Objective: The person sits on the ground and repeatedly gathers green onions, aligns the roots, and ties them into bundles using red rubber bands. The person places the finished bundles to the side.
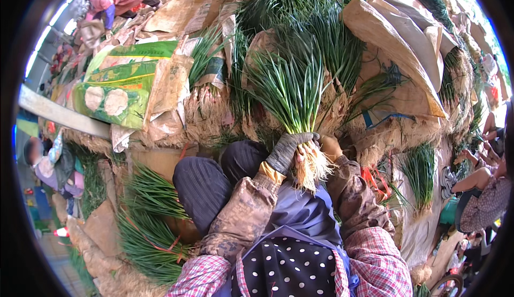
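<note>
A bunch of green leafy plants with pale bulbs and stringy roots (299, 112), like scallions or chives, stands leaves-up above my lap. My left hand (284, 152), in a dark grey work glove, is closed around its stems just above the bulbs. Behind the roots, on the right of the bunch, is my right hand (330, 147); it is partly hidden, so its grip cannot be made out. Beyond lies a large heap of the same greens (293, 8), roots towards me. Bundles tied with red string (152, 241) lie at my left.
Woven sacks (393, 48) and a green printed sack (120, 88) cover more root bundles ahead. A pale bar (64, 112) juts in from the left. Red string (375, 182) and another bundle (419, 172) lie at the right. Other people sit or bend at both sides.
</note>
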Tool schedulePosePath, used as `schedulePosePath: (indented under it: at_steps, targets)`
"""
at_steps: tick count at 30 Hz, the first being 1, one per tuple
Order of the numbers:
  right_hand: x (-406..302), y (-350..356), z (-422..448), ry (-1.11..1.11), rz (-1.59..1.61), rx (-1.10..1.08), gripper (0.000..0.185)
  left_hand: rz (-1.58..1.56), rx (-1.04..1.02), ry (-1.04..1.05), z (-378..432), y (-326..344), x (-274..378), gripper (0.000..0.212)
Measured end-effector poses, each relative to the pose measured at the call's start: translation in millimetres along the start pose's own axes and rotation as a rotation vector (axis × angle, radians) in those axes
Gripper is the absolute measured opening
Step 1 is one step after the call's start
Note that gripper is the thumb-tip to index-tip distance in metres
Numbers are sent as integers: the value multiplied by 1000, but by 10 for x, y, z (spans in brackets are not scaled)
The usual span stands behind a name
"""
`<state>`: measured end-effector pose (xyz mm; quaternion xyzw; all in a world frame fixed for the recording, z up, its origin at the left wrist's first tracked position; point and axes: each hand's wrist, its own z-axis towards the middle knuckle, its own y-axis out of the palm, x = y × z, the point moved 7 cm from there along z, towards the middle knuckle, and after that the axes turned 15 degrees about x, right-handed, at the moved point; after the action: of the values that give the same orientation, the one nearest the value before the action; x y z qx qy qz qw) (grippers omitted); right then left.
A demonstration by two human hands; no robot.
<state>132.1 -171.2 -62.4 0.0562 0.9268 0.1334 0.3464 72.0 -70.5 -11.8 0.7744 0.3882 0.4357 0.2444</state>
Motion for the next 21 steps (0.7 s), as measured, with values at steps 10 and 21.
schedulePosePath:
  at_steps: [10, 21]
  targets:
    - [-1922, 515, -229, -1393, -1377, 718, 33, -144, 99, 98, 31, 20, 314, 32]
    - [-851, 209, -703, -1418, -1181, 180, 15, -125, 129, 134, 9, 118, 281, 35]
